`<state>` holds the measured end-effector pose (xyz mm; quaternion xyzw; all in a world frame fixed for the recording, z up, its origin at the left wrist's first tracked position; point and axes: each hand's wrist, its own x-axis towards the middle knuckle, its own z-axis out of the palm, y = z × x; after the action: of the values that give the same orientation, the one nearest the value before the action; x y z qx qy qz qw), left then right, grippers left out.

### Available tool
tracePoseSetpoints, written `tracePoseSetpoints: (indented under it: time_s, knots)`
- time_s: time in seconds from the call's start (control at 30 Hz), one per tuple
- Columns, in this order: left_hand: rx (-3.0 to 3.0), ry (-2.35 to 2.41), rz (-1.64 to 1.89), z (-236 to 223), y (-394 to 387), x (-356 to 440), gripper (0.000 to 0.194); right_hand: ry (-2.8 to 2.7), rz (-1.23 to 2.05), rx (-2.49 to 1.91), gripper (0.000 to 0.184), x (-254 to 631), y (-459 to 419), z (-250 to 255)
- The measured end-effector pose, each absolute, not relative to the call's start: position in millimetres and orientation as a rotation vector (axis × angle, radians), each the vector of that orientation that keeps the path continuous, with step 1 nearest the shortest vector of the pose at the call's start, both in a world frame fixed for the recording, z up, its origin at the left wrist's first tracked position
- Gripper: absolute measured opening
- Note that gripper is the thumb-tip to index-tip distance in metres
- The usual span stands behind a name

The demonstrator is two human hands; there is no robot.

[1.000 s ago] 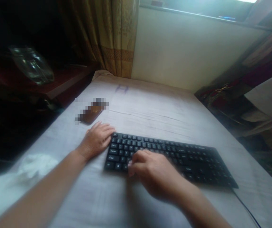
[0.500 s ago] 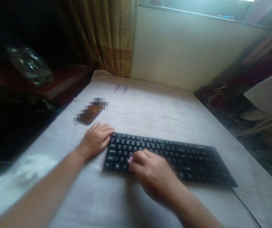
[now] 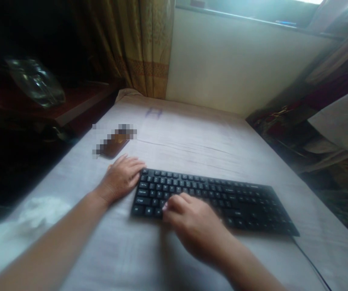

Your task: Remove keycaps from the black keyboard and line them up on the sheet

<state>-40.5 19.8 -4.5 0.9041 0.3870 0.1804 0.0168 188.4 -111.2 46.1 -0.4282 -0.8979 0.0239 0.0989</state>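
Note:
A black keyboard (image 3: 222,200) lies across a pale sheet-covered surface (image 3: 192,141). My left hand (image 3: 121,178) rests flat beside the keyboard's left end, fingers together and stretched, fingertips touching its corner. My right hand (image 3: 192,224) lies on the lower left keys with its fingers curled under; nothing shows inside them. A brown phone-like object (image 3: 115,143), partly blurred out, sits just beyond my left hand.
The keyboard's cable (image 3: 310,262) runs off toward the bottom right. A crumpled white cloth (image 3: 39,212) lies at the left edge. A dark wooden shelf (image 3: 71,107) with a clear plastic bag (image 3: 36,83) stands left. A curtain (image 3: 140,44) and wall are behind; cluttered fabrics (image 3: 328,121) lie at right.
My right hand has shifted slightly over the lower left keys. The view has drifted a little; my left hand stays where it was.

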Motion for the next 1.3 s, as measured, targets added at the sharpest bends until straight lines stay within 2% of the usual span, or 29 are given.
tracePoseSetpoints:
  time_s: [0.17,0.33,0.63,1.17,1.3]
  knots:
    - [2.822,1.205,0.552,-5.1,19.4,-41.3,0.034,-2.543,0.248,-1.199,0.019,201.6,-112.8,49.7]
    - [2.822,1.205,0.570,-6.0,20.7,-41.5,0.034,-2.290,0.177,-1.297,0.024,226.2,-106.4,53.8]
    - [2.809,1.213,0.568,-6.0,21.6,-41.8,0.034,-2.465,0.242,-1.273,0.016,210.9,-117.3,42.2]
    - [2.831,1.210,0.565,-8.8,28.0,-46.0,0.035,-2.281,0.321,-1.586,0.021,291.6,-147.2,51.2]
    - [2.839,1.203,0.558,-9.4,29.9,-47.3,0.035,-2.193,0.224,-1.564,0.021,290.9,-146.4,49.0]
